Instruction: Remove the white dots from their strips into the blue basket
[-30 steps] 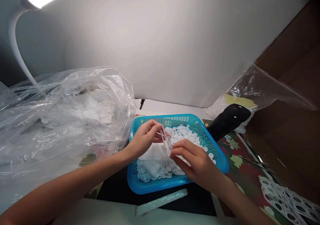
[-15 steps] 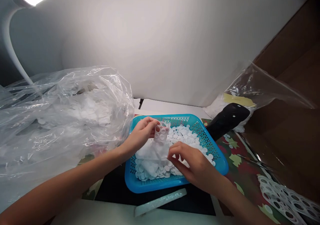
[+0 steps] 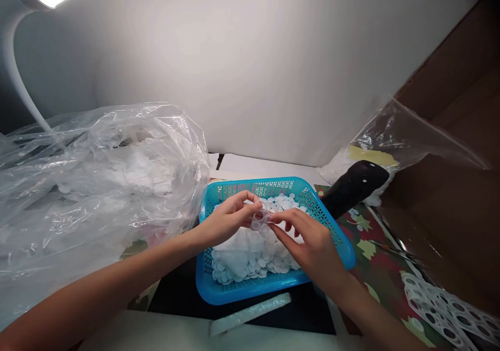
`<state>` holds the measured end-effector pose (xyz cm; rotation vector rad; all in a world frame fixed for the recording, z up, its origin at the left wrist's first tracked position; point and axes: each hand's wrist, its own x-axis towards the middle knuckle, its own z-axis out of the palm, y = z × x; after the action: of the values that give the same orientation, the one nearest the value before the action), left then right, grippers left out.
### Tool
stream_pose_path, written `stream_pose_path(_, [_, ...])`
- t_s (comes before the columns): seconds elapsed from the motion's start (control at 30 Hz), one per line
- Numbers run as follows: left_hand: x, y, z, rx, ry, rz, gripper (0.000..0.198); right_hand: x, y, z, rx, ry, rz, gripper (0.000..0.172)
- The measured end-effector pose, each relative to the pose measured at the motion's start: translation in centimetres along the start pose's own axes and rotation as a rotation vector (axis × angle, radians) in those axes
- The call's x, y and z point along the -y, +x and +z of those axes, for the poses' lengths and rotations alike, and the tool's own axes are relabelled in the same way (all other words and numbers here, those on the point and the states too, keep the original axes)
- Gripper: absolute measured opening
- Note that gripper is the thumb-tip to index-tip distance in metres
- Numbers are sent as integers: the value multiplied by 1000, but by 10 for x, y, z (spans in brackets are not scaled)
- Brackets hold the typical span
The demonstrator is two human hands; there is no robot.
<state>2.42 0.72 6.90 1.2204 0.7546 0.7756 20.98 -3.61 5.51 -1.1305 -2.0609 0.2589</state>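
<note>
Over a blue plastic basket [image 3: 222, 295], my left hand [image 3: 230, 216] pinches a small translucent sheet with round holes [image 3: 259, 223]. My right hand [image 3: 308, 239] has its thumb and forefinger closed at the right edge of that sheet; whether a small disc is between the fingertips is hidden. Beneath both hands, many white round discs [image 3: 234, 273] fill the basket. A flat whitish piece [image 3: 238, 240] lies on top of the discs, below my left hand.
A large clear plastic bag [image 3: 117, 195] with white pieces is at left, under a lamp [image 3: 23, 80]. Several punched strips [image 3: 449, 306] lie at lower right. A black object [image 3: 357, 182] leans by the basket's right side. A pale bar [image 3: 252, 313] lies in front.
My left hand has come down and slightly right with the holed sheet. My right hand has moved up to the sheet, so the two hands are now close together.
</note>
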Motion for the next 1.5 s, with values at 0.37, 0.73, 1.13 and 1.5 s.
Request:
stream_pose_path(0.37, [9, -2, -2, 160, 38, 108, 18, -1, -2, 0, -47, -95, -58, 11])
stream_pose_path(0.73, [9, -1, 2, 7, -16, 115, 27, 1, -2, 1, 102, -115, -239, 9])
stream_pose_path(1.13, [-6, 8, -13, -294, -25, 96, 28, 12, -3, -1, 271, 112, -211, 11])
stream_pose_path(1.5, [-7, 4, -9, -61, 49, 59, 34, 9, 3, -5, 28, 156, 61, 14])
